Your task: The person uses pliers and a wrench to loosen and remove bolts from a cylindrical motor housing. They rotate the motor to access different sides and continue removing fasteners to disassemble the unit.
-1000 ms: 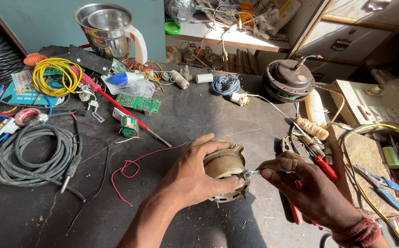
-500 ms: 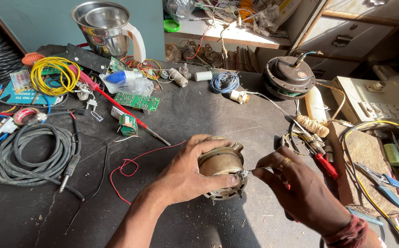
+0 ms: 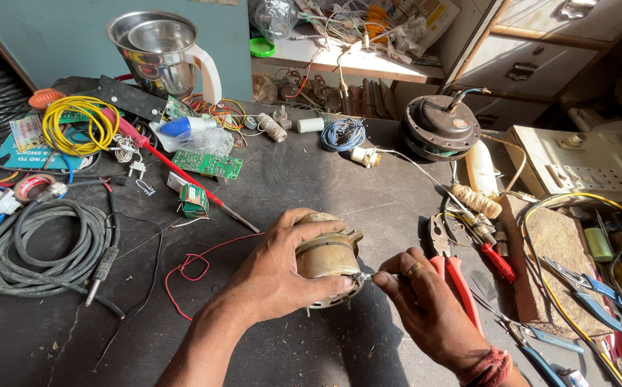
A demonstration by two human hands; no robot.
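The left hand [image 3: 282, 276] wraps around a small brown motor [image 3: 329, 258] on the dark worktop [image 3: 325, 172]. The right hand [image 3: 425, 308] pinches a thin metal tool [image 3: 372, 276] against it. Red pliers [image 3: 457, 279] lie just beside, a red wire [image 3: 196, 265] curls nearby

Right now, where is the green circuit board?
In the head view, the green circuit board lies on the dark workbench, upper left, beside the red-handled screwdriver and below the steel mixer jar.
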